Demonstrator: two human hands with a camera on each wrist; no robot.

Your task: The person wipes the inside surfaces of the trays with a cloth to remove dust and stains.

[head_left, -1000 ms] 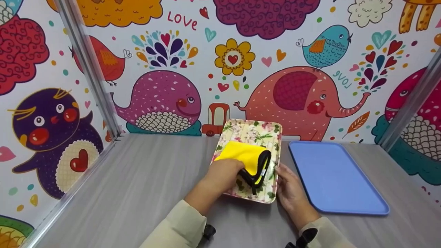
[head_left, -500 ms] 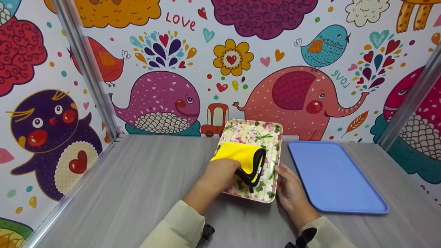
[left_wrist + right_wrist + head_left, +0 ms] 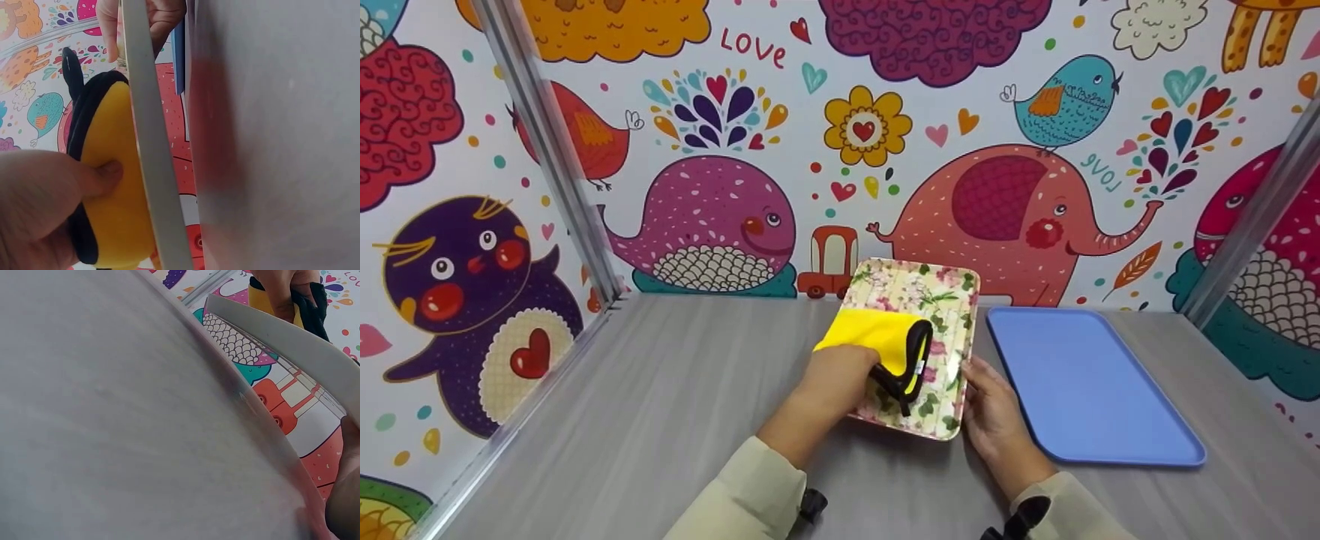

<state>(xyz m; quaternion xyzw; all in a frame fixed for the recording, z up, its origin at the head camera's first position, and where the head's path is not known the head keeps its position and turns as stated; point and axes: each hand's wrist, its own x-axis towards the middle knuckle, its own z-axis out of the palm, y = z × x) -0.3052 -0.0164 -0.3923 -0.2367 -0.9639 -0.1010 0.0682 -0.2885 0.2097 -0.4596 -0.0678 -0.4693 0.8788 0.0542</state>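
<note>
A floral tray (image 3: pixel 915 289) with a cream ground is held up over the table, tilted toward me. My right hand (image 3: pixel 997 412) grips its right edge, thumb along the rim and the other fingers underneath. Against the tray's face lies a folded yellow cloth (image 3: pixel 881 334) with black edging and a small loop. My left hand (image 3: pixel 840 382) grips this cloth at its lower left; in the left wrist view the thumb presses into the yellow cloth (image 3: pixel 115 219) beside the tray's pale side (image 3: pixel 154 140). The right wrist view shows the tray's white underside (image 3: pixel 287 334).
A blue rectangular tray (image 3: pixel 1095 382) lies flat on the grey table (image 3: pixel 660 397), to the right of my right hand. Behind the table stands a wall (image 3: pixel 810 127) printed with cartoon animals. Metal posts (image 3: pixel 551 150) mark the corners.
My left hand and the yellow cloth have slid left across the floral tray, uncovering more of its right side. The right hand keeps its grip on the rim.
</note>
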